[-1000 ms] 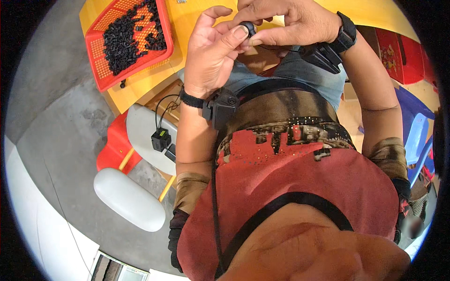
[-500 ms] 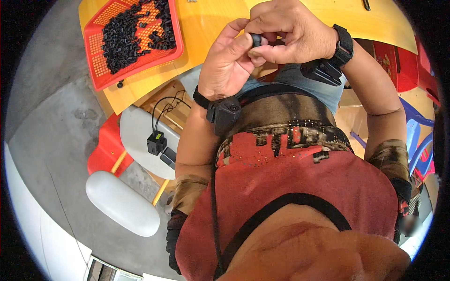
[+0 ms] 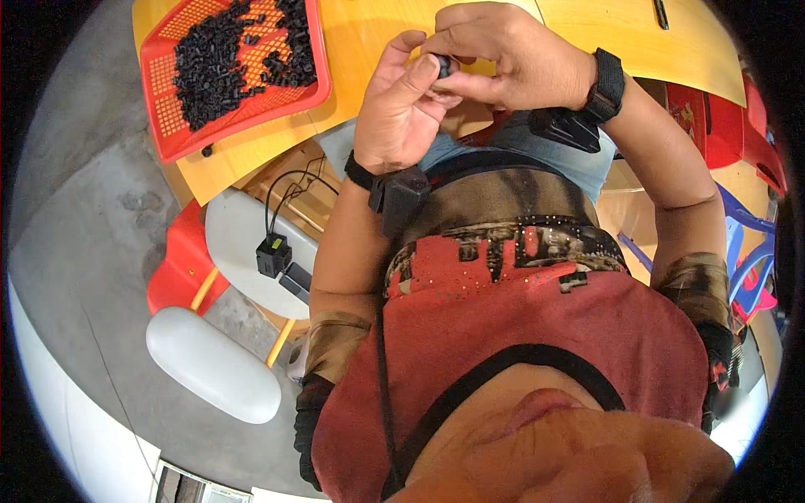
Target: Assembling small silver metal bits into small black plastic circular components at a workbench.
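A small black round plastic part (image 3: pixel 442 65) is pinched between the fingertips of the left hand (image 3: pixel 402 109) and the right hand (image 3: pixel 511 54), both pressed together around it just above the near edge of the yellow wooden table (image 3: pixel 377 33). Most of the part is hidden by the fingers, so its exact shape cannot be told. The step in hand is judged to be a fitting or checking of this one piece, held close before the chest. A red perforated plastic basket (image 3: pixel 168 126), heaped with many small black pieces (image 3: pixel 226 59), is seen well apart to the left on the table. A steady two-handed pinch and a fine turn or press seem to be called for next.
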Demonstrator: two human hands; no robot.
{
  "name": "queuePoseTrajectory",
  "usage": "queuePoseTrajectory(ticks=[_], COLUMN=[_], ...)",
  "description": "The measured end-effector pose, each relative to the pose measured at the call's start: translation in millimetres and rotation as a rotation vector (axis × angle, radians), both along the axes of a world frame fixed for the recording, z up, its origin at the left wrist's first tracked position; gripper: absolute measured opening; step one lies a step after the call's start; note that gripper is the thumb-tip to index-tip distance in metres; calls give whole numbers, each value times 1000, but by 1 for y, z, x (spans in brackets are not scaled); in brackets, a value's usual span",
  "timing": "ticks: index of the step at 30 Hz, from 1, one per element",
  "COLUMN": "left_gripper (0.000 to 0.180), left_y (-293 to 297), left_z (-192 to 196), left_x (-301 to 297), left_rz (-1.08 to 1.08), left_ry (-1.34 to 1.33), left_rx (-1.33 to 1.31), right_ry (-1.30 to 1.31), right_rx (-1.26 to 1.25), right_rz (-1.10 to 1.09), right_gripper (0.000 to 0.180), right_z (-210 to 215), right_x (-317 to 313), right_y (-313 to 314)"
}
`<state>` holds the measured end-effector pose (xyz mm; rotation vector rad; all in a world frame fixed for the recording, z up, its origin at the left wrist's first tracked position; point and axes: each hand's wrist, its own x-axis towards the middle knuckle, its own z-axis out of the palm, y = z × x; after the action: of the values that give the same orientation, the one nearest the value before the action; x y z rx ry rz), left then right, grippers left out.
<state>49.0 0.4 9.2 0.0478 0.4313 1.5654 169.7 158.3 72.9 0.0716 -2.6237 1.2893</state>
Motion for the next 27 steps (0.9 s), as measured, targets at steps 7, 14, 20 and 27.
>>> queuePoseTrajectory(ticks=[7, 14, 20, 27], left_gripper=[36, 29, 34, 33], left_y=[0, -2, -5, -11], left_z=[0, -3, -4, 14], left_x=[-2, -6, -10, -6], left_rz=[60, -16, -81, -110], left_ry=[50, -15, 102, 151], left_rx=[-3, 9, 58, 87], right_ry=[-75, -82, 473, 275], right_rx=[-58, -89, 115, -533], right_rz=[-2, 14, 176, 264], right_gripper=[30, 30, 26, 26], right_z=[14, 9, -27, -2], right_x=[-6, -4, -8, -8], right_y=[0, 2, 10, -5])
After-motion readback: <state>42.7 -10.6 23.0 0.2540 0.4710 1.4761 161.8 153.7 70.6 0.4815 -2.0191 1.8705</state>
